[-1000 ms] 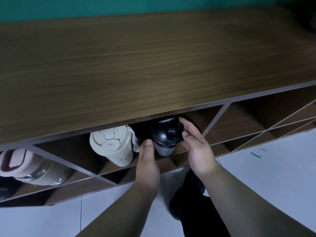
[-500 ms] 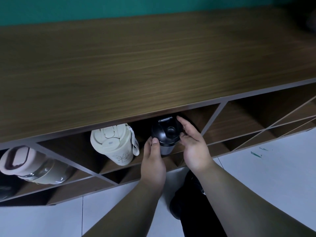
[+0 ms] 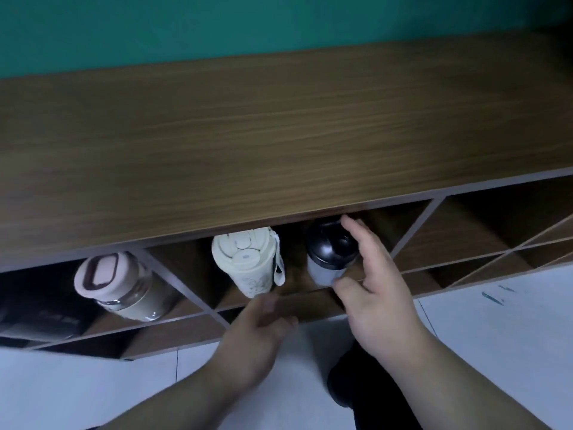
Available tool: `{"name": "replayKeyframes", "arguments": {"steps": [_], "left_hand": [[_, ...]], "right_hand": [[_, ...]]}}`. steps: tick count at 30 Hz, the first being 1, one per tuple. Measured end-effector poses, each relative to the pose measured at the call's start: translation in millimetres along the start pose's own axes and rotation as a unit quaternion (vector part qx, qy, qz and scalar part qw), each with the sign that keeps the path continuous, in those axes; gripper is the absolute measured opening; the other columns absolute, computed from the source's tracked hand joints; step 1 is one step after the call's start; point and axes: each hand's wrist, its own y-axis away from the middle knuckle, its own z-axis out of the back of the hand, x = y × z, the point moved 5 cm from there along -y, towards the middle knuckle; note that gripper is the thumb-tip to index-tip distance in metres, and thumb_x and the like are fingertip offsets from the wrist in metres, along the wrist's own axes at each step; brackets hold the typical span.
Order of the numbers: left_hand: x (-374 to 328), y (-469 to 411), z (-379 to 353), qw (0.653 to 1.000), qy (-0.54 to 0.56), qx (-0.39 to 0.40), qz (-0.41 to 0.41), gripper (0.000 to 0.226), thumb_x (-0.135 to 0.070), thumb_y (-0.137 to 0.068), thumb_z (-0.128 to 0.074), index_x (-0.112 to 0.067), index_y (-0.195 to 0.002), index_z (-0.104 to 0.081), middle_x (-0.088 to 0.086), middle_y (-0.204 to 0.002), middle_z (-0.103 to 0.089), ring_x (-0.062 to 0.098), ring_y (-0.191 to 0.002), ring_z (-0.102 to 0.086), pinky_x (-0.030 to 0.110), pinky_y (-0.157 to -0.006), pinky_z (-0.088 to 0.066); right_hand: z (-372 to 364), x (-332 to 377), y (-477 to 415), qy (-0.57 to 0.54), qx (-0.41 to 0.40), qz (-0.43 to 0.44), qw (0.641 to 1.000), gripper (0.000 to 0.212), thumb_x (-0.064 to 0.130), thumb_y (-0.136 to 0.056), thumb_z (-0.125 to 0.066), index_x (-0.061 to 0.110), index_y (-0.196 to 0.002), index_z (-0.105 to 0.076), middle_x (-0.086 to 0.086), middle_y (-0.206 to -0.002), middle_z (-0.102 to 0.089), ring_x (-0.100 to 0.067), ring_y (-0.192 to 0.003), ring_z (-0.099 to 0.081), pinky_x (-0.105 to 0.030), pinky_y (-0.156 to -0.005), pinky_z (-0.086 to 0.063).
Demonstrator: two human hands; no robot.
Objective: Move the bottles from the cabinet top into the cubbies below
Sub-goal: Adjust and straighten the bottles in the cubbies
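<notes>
right hand grip spread around black-lidded bottle in cubby — left hand grip loose, empty

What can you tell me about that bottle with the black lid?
The black-lidded bottle lies on its side in a cubby under the cabinet top, lid facing out. The lid is glossy black, like plastic, with a round cap; the body below looks pale and frosted. The right hand curves around it, thumb by the body and fingers at the lid. A cream bottle lies apart, beside it in the same cubby.
</notes>
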Motion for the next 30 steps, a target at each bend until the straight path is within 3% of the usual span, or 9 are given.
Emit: {"name": "replayKeyframes", "arguments": {"steps": [3,5,6,10,13,16,19,22,30], "left_hand": [[7.6,-3.5,34.3,0.995,0.027,-0.097,0.014,0.042,-0.032,-0.088,-0.075,-0.024,-0.125,-0.057,-0.005,-0.125,-0.069,0.019,-0.110,-0.064,0.036,-0.094,-0.047],[12.3,-15.4,41.4,0.993,0.021,-0.112,0.010,0.070,-0.029,-0.091,-0.077,-0.021,-0.150,-0.040,0.001,-0.148,-0.053,0.024,-0.131,-0.055,0.033,-0.103,-0.042],[13.2,-22.6,42.8,0.994,0.011,-0.112,-0.007,0.087,-0.032,-0.089,-0.080,-0.020,-0.159,-0.030,0.002,-0.158,-0.045,0.025,-0.140,-0.049,0.035,-0.110,-0.041],[11.2,-39.3,50.8,0.989,-0.035,-0.130,-0.067,0.108,-0.049,-0.077,-0.086,-0.031,-0.162,-0.022,0.004,-0.162,-0.041,0.024,-0.145,-0.048,0.049,-0.116,-0.044],[7.2,-42.1,57.2,0.985,-0.055,-0.139,-0.087,0.100,-0.046,-0.078,-0.085,-0.035,-0.159,-0.029,0.003,-0.152,-0.053,0.022,-0.138,-0.055,0.043,-0.112,-0.048],[6.0,-44.5,58.9,0.983,-0.069,-0.131,-0.104,0.086,-0.045,-0.080,-0.081,-0.040,-0.153,-0.036,-0.002,-0.142,-0.059,0.019,-0.129,-0.060,0.037,-0.103,-0.050],[6.4,-45.4,59.9,0.984,-0.068,-0.119,-0.114,0.081,-0.053,-0.075,-0.077,-0.048,-0.147,-0.040,-0.009,-0.136,-0.063,0.012,-0.121,-0.065,0.036,-0.103,-0.053],[4.5,-47.6,62.1,0.984,-0.062,-0.112,-0.128,0.075,-0.045,-0.079,-0.077,-0.044,-0.147,-0.044,-0.013,-0.134,-0.066,0.010,-0.120,-0.066,0.031,-0.099,-0.053],[7.5,-51.5,63.2,0.981,-0.061,-0.106,-0.148,0.070,-0.041,-0.083,-0.077,-0.044,-0.145,-0.044,-0.016,-0.131,-0.069,0.008,-0.118,-0.068,0.036,-0.101,-0.055]], "right_hand": [[-33.0,19.9,5.2,0.048,0.077,0.033,0.995,0.080,0.016,-0.086,-0.067,0.040,-0.152,-0.030,0.022,-0.161,-0.025,0.011,-0.148,-0.016,-0.011,-0.112,-0.025],[-54.0,20.5,0.9,0.053,0.107,0.022,0.993,0.086,0.027,-0.082,-0.068,0.037,-0.155,-0.024,0.020,-0.163,-0.021,0.008,-0.148,-0.015,-0.021,-0.118,-0.024],[-61.4,19.4,-3.3,0.051,0.104,0.012,0.993,0.090,0.030,-0.081,-0.071,0.035,-0.156,-0.022,0.020,-0.162,-0.022,0.010,-0.146,-0.017,-0.020,-0.118,-0.022],[-80.3,20.9,-21.7,0.052,0.083,0.005,0.995,0.093,0.023,-0.076,-0.081,0.025,-0.153,-0.029,0.017,-0.148,-0.035,0.012,-0.130,-0.030,0.000,-0.100,-0.021],[-90.2,21.5,-29.2,0.045,0.081,0.003,0.996,0.082,0.027,-0.068,-0.083,0.032,-0.139,-0.043,0.014,-0.138,-0.047,0.004,-0.124,-0.046,-0.012,-0.100,-0.035],[-94.5,22.7,-33.2,0.065,0.077,-0.011,0.995,0.067,0.031,-0.064,-0.083,0.035,-0.122,-0.050,0.014,-0.128,-0.052,0.000,-0.114,-0.052,-0.012,-0.089,-0.039],[-102.0,20.9,-35.2,0.059,0.080,-0.025,0.995,0.068,0.035,-0.059,-0.081,0.036,-0.121,-0.053,0.014,-0.127,-0.054,-0.003,-0.115,-0.056,-0.026,-0.096,-0.047],[-107.8,18.2,-35.7,0.049,0.066,-0.033,0.996,0.072,0.042,-0.053,-0.077,0.042,-0.120,-0.050,0.013,-0.126,-0.058,-0.006,-0.117,-0.058,-0.037,-0.101,-0.050],[-109.1,19.1,-34.3,0.030,0.059,-0.039,0.997,0.068,0.045,-0.050,-0.076,0.051,-0.112,-0.048,0.010,-0.125,-0.060,-0.006,-0.116,-0.060,-0.037,-0.100,-0.051]]}}
